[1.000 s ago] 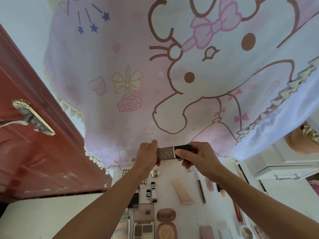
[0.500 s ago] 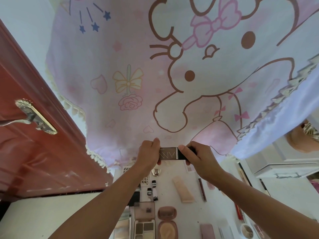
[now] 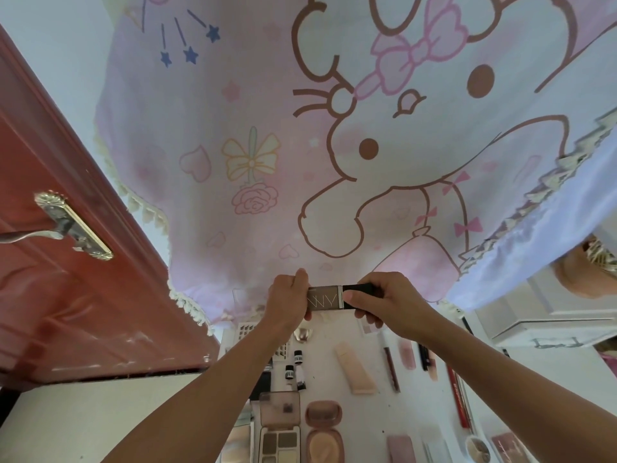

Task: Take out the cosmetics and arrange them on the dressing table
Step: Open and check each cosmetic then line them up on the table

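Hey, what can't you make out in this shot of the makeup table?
Head view: the left hand and right hand cover both ends of the dark case.
Head view: the bottom edge cuts off the eyeshadow palette.
Head view: labels on the small bottles are too small to read.

Pink cartoon curtain, red door with brass handle

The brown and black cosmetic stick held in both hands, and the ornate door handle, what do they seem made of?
Brown-bodied, black-capped cosmetic stick: probably hard plastic, satin body with pale printed lettering, a thin silvery band at the cap; could be glass. Ornate door handle: polished metal, gold-and-silver toned, with bright reflections.
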